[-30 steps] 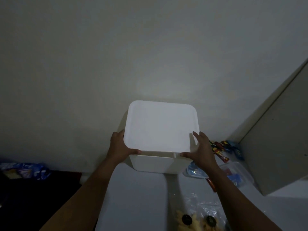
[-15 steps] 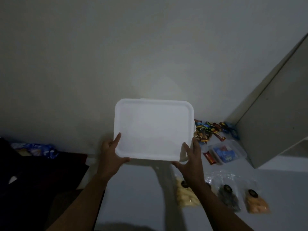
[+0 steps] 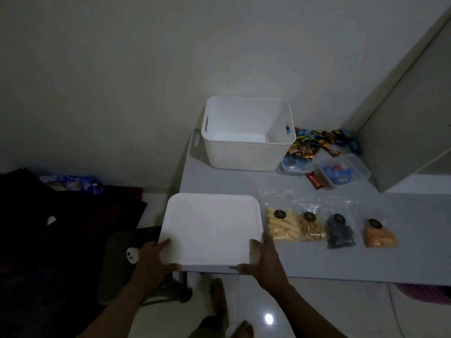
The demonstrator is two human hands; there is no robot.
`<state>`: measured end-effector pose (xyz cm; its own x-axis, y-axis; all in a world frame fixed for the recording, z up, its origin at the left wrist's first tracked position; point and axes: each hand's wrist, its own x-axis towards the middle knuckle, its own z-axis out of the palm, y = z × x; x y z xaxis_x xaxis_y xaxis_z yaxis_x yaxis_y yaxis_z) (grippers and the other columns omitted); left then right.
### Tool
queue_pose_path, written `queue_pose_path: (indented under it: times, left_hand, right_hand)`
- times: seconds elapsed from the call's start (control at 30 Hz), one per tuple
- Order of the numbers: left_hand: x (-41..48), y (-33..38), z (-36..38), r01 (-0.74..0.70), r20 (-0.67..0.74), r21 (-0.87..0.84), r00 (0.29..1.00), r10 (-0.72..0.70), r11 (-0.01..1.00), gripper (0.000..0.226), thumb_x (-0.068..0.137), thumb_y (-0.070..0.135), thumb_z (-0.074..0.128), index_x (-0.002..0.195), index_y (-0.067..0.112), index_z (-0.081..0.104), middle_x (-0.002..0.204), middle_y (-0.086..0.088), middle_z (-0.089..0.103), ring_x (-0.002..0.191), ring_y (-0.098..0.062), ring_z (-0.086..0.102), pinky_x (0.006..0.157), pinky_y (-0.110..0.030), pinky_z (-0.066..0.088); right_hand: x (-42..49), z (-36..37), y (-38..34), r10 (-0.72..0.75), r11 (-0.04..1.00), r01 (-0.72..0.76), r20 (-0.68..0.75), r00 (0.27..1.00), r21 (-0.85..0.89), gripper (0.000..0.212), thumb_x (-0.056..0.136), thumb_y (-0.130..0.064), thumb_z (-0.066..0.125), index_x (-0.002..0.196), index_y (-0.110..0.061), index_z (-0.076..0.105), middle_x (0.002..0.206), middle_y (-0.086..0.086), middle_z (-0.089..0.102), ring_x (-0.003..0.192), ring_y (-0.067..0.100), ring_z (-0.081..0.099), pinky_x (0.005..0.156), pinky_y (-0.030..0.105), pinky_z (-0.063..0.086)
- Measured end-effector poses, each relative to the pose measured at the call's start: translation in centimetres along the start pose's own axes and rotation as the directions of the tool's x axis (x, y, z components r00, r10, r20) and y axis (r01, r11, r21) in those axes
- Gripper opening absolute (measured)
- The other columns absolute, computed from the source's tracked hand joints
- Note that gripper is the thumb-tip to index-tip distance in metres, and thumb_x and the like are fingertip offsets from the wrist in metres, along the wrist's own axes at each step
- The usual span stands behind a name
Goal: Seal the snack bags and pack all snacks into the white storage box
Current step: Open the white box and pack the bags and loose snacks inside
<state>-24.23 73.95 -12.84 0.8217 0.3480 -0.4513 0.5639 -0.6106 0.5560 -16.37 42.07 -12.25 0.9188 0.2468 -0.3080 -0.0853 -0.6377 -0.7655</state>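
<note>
Lowered from in front of the wall, the lid [image 3: 211,228] is now sitting low over the near left corner of the desk [image 3: 317,259], and the box [image 3: 244,154] is standing open at the far edge, well apart from it.

The left hand [image 3: 151,262] is gripping the lid's near left corner and the right hand [image 3: 264,261] its near right corner, each with fingers curled over the edge. Whether the lid is already resting on the desk I cannot tell.

The step in hand is probably parking the lid. It is overhanging the desk's left edge, so sliding it a little rightward before letting go would keep it from tipping off. It should stop short of the bags [image 3: 281,225], whose row of four is beginning just beside its right edge. Setting it flat and releasing both corners together would be safest.

The bags are lying nearest the right hand, their clear tops pointing away. Sweets [image 3: 314,142] and two tubs [image 3: 341,172] are lying further off, just right of the box.
</note>
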Motion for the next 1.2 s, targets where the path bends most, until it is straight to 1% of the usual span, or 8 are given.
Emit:
queue_pose_path:
  times: [0.07,0.23,0.4,0.5,0.6,0.8,1.03,1.2]
  left_hand:
    - [0.1,-0.3,0.1,0.022,0.027,0.038,0.999,-0.023,0.999,0.092,0.068,0.033,0.089,0.145,0.017,0.042,0.146,-0.018,0.028,0.136,-0.035,0.028,0.115,-0.042,0.025]
    - [1.6,0.1,0.1,0.052,0.054,0.039,0.997,-0.054,0.998,0.095,0.068,0.037,0.088,0.147,0.019,0.038,0.146,-0.017,0.028,0.135,-0.035,0.026,0.115,-0.044,0.026]
    - [2.2,0.8,0.8,0.054,0.048,0.031,0.997,-0.055,0.998,0.084,0.08,0.038,0.079,0.148,0.014,0.037,0.15,-0.015,0.028,0.138,-0.032,0.025,0.116,-0.043,0.028]
    - [2.1,0.9,1.1,0.04,0.022,0.019,0.999,-0.041,0.999,0.074,0.084,0.038,0.074,0.144,0.006,0.044,0.15,-0.016,0.029,0.137,-0.033,0.028,0.114,-0.044,0.032]
    - [2.0,0.9,0.9,0.024,0.043,0.031,0.999,-0.025,0.999,0.075,0.083,0.04,0.074,0.141,0.003,0.046,0.147,-0.016,0.032,0.133,-0.032,0.032,0.109,-0.045,0.039]
    - [2.7,2.8,0.1,-0.076,0.017,0.27,0.997,0.074,0.96,0.069,0.083,0.058,0.064,0.136,0.016,0.051,0.148,-0.008,0.032,0.132,-0.029,0.031,0.105,-0.044,0.037]
    - [4.9,8.9,1.5,-0.252,0.063,0.207,0.968,0.244,0.945,0.069,0.082,0.054,0.068,0.138,0.019,0.047,0.144,-0.004,0.038,0.134,-0.026,0.033,0.104,-0.043,0.039]
    - [6.0,15.8,4.0,-0.353,0.117,0.16,0.934,0.337,0.922,0.069,0.083,0.052,0.068,0.139,0.018,0.046,0.142,-0.005,0.043,0.131,-0.027,0.039,0.102,-0.042,0.042]
  right_hand:
    - [-0.4,0.2,0.1,0.028,0.999,-0.028,0.014,1.0,0.04,0.097,0.056,-0.032,0.096,0.136,-0.011,0.044,0.136,-0.008,0.033,0.126,0.009,0.038,0.093,0.007,0.037]
    - [0.8,0.6,-0.3,-0.002,1.0,0.002,0.014,1.0,-0.029,0.077,0.059,-0.036,0.094,0.119,-0.02,0.048,0.142,0.004,0.034,0.125,0.023,0.046,0.102,0.036,0.048]
    - [1.9,1.8,0.1,0.033,0.977,-0.031,0.005,0.999,-0.213,0.037,0.083,-0.025,0.075,0.115,-0.012,0.062,0.148,0.009,0.034,0.122,0.027,0.052,0.097,0.04,0.052]
    - [1.5,3.1,-0.3,-0.012,0.958,0.009,-0.011,1.0,-0.287,0.003,0.087,-0.011,0.061,0.088,-0.011,0.064,0.106,0.002,0.048,0.093,0.016,0.052,0.075,0.03,0.049]
    - [1.3,3.7,-0.9,0.011,0.932,0.001,0.031,0.999,-0.363,0.005,0.088,-0.01,0.058,0.086,-0.012,0.063,0.1,0.0,0.044,0.094,0.015,0.048,0.075,0.024,0.044]
    - [1.9,3.0,-2.0,0.106,0.94,-0.118,-0.055,0.993,-0.32,0.037,0.095,-0.02,0.059,0.13,-0.007,0.057,0.135,0.006,0.051,0.122,0.022,0.053,0.099,0.026,0.04]
    - [2.9,-0.3,-2.7,0.121,0.965,-0.178,-0.277,0.953,-0.194,0.031,0.094,-0.02,0.063,0.123,-0.008,0.061,0.126,0.009,0.061,0.115,0.023,0.058,0.088,0.024,0.041]
    - [3.4,-5.5,-1.7,0.162,0.962,-0.236,-0.403,0.901,-0.141,0.03,0.092,-0.016,0.065,0.121,-0.008,0.064,0.122,0.012,0.064,0.11,0.025,0.062,0.091,0.03,0.047]
